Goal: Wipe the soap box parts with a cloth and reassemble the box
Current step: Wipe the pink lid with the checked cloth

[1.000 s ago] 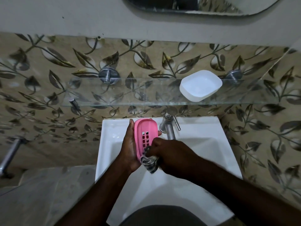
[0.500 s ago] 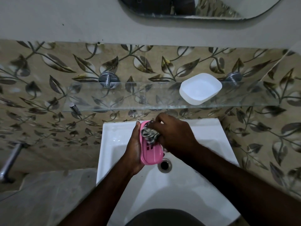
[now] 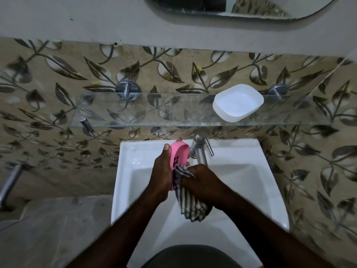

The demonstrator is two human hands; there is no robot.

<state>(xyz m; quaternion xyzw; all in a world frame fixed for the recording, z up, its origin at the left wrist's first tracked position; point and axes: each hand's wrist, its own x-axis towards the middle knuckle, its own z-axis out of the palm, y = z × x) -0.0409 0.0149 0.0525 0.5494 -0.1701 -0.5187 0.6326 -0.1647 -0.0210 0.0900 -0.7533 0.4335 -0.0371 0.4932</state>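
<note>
My left hand [image 3: 161,175] grips a pink slotted soap tray [image 3: 178,154], held on edge over the white sink [image 3: 241,182]. My right hand [image 3: 202,180] is closed on a striped grey-and-white cloth [image 3: 188,202] and presses it against the tray's lower inner face. The cloth's loose end hangs down below both hands. The lower part of the tray is hidden by the cloth and my fingers. A white soap box base [image 3: 238,102] lies open side up on the glass shelf [image 3: 135,113], above and to the right of my hands.
A chrome tap [image 3: 200,149] stands just right of the pink tray, at the sink's back edge. Leaf-patterned tiles cover the wall, with a mirror [image 3: 231,6] above. A metal rail [image 3: 9,182] projects at the far left.
My right hand has slid the cloth from the tray's top end down to its lower end. The tap is uncovered again and more cloth hangs loose.
</note>
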